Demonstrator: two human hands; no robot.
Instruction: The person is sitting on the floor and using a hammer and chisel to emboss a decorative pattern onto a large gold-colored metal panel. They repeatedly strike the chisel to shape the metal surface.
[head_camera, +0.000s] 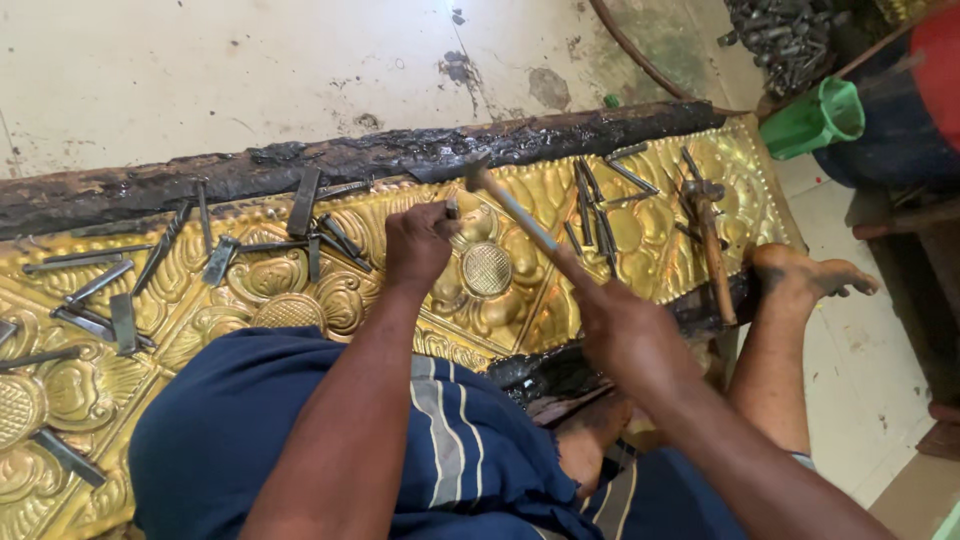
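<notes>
A long embossed brass sheet (640, 240) with flower reliefs lies on a black pitch bed on the floor. My left hand (418, 245) grips a small steel punch (452, 208) upright on the brass beside a round cross-hatched flower centre (487, 268). My right hand (625, 325) holds a hammer by its wooden handle (525, 215). The hammer head (476, 176) hangs just above the punch top.
Several steel chisels and punches (110, 290) lie scattered across the brass at left and centre right. A second hammer (712, 245) rests on the right end. My bare foot (805, 280) presses the sheet's right edge. A green plastic cup (820, 118) lies tipped at the upper right.
</notes>
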